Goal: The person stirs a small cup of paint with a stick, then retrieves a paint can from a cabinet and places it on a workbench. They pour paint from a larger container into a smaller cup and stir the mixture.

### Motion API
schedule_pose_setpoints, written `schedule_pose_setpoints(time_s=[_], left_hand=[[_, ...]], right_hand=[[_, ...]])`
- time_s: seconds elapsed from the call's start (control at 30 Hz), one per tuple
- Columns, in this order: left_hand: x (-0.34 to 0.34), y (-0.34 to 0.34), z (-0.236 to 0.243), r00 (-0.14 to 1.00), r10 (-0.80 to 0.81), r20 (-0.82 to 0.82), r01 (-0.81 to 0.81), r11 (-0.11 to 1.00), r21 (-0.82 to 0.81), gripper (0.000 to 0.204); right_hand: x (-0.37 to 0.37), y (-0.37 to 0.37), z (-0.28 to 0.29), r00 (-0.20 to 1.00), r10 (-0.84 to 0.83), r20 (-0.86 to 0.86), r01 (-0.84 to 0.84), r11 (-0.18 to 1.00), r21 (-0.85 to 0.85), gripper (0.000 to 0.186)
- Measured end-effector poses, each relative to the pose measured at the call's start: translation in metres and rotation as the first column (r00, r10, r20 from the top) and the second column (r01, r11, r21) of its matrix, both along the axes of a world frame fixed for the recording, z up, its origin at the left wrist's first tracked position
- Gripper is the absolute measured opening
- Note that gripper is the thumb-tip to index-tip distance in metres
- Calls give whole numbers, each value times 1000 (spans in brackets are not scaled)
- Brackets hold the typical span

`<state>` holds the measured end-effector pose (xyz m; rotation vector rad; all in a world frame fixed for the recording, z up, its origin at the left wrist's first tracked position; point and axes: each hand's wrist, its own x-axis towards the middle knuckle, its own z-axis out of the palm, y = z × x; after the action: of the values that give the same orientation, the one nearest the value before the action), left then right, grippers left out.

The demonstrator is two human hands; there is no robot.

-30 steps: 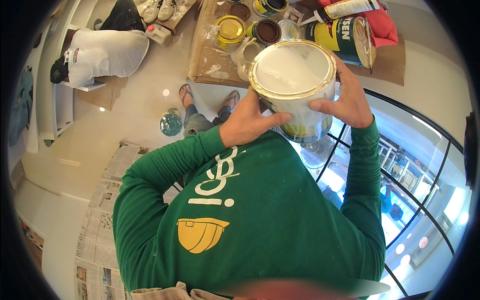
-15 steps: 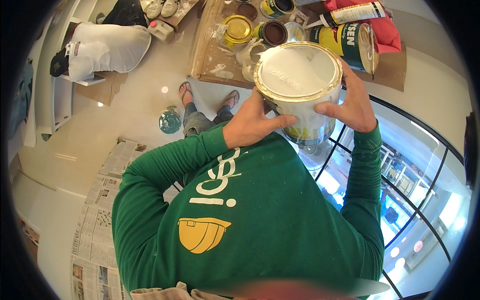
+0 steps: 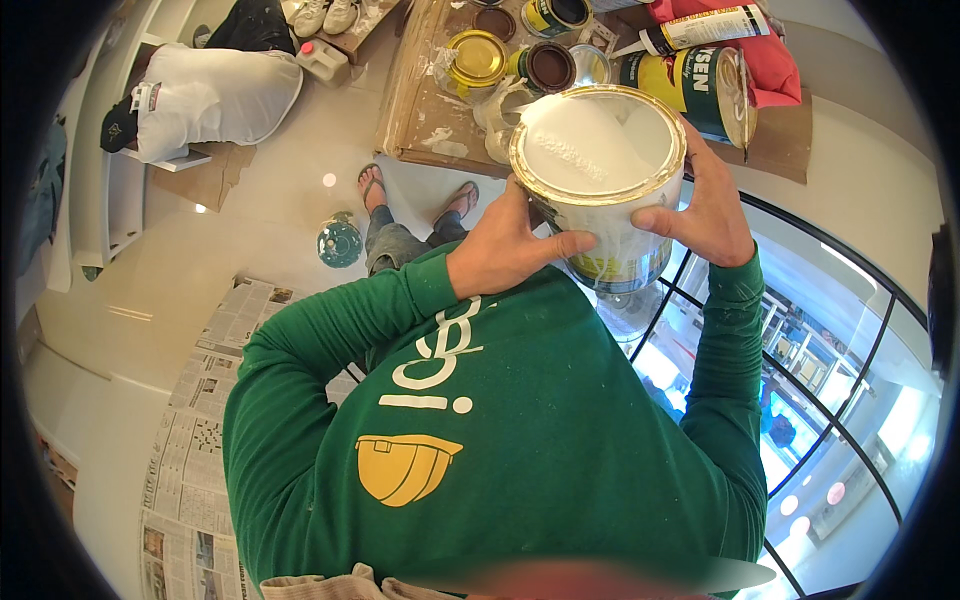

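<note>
Both my hands hold a large metal paint can (image 3: 618, 262) with a gold rim, its walls smeared with white. Its open top faces me. Thick white paint (image 3: 570, 150) with a bumpy patch lies inside, toward the left wall. My left hand (image 3: 515, 248) presses the near left side, thumb stretched across the wall. Around the right side wraps my right hand (image 3: 708, 215), thumb on the front and fingers partly hidden behind the can. A whitish, paint-streaked container (image 3: 502, 120) stands just beyond the can's left rim; the can partly covers it.
A cardboard-covered table (image 3: 430, 125) bears a yellow-lidded tin (image 3: 477, 58), a brown-topped tin (image 3: 550, 66), a green-and-yellow can (image 3: 690, 90) and a sealant tube (image 3: 710, 28). A person in white (image 3: 215, 105) bends at the far left. Newspaper (image 3: 200, 430) covers floor on the left; black-framed glass (image 3: 830, 410) stands right.
The can has shifted very slightly down and to the right. Both hands keep the same grip on it.
</note>
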<state>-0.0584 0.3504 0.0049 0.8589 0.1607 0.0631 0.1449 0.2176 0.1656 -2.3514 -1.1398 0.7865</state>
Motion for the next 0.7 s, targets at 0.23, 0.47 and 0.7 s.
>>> schedule_pose_setpoints(time_s=[0.23,0.47,0.7], left_hand=[[1,-1,-1,1000,10,7,-10,1000,-3,103],[0,1,4,1000,-4,-2,4,1000,6,102],[0,1,6,1000,-1,-3,1,1000,-18,102]], right_hand=[[1,1,1,1000,17,20,-16,1000,-10,128],[0,2,5,999,30,15,-29,1000,-6,125],[0,1,4,999,28,21,-28,1000,-4,124]])
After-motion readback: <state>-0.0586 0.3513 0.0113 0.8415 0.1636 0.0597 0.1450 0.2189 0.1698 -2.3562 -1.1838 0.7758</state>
